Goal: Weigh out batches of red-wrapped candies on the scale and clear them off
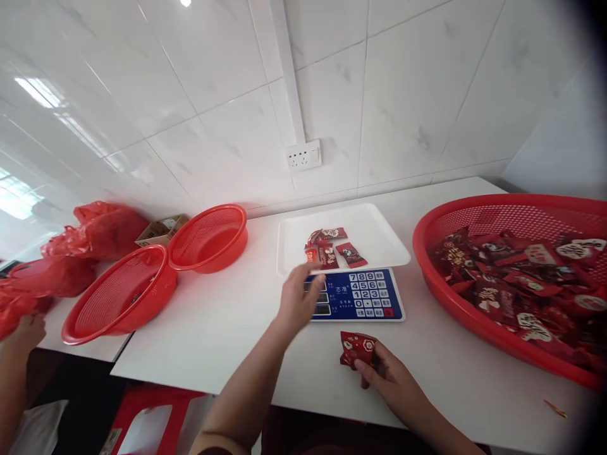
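My left hand reaches over the left side of the digital scale's blue keypad panel, hiding part of its displays. Its thumb and fingers are apart, and no object shows between them. Just beyond the fingertips, several small red packets lie on the scale's white tray. In front of the scale, above the table, my right hand is closed on a red snack packet with pale flower shapes, pinched between thumb and fingers.
At right stands a large red basket heaped with red packets. Two red plastic baskets, one nearer and one farther, stand on the left beside a cardboard box and red bags. Another person's hand touches a bag.
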Motion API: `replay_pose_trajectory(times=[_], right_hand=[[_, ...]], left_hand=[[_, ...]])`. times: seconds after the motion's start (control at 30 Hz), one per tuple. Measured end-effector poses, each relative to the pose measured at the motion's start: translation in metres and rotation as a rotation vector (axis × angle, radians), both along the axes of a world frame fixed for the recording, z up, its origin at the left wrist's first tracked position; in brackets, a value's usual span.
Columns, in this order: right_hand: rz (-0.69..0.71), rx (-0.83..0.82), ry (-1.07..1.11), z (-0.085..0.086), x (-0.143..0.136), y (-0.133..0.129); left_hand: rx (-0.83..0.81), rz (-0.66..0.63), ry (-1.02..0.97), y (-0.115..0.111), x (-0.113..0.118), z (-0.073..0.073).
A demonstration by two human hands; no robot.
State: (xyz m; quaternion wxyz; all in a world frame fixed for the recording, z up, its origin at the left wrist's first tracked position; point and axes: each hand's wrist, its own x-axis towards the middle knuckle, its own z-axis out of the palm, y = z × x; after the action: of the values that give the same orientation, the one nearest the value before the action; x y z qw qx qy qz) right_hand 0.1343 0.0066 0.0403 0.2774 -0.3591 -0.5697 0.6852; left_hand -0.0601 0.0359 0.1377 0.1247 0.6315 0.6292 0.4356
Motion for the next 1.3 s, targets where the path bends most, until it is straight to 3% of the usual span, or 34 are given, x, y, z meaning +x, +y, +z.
replay_pose_trajectory(times=[0.13,0.3,0.53,0.73,0.93,1.17,1.3], right_hand=[[0.08,-0.003,-0.032,0.0,-0.001,0.001],[0.171,0.119,-0.117,0.011,-0.001,0.0],[0.208,0.217,-0.229,0.014,-0.002,-0.003],[0.306,0.322,-0.21,0.014,0.001,-0.004],[0.368,0.411,-0.21,0.014,0.0,-0.006],[0.322,0.367,-0.22,0.018,-0.001,-0.006],[0.293,0.344,-0.206,0.018,0.001,-0.006]], left_hand=[[-0.178,-0.212,-0.008,-0.053,0.023,-0.024],[-0.31,-0.216,-0.116,-0.082,0.034,-0.042],[-0.302,-0.179,-0.26,-0.092,0.032,-0.042],[-0.469,-0.207,-0.314,-0.095,0.03,-0.038],[-0.616,-0.255,-0.562,-0.095,0.029,-0.038],[-0.527,-0.172,-0.533,-0.093,0.031,-0.042],[-0.515,-0.199,-0.585,-0.093,0.034,-0.041]])
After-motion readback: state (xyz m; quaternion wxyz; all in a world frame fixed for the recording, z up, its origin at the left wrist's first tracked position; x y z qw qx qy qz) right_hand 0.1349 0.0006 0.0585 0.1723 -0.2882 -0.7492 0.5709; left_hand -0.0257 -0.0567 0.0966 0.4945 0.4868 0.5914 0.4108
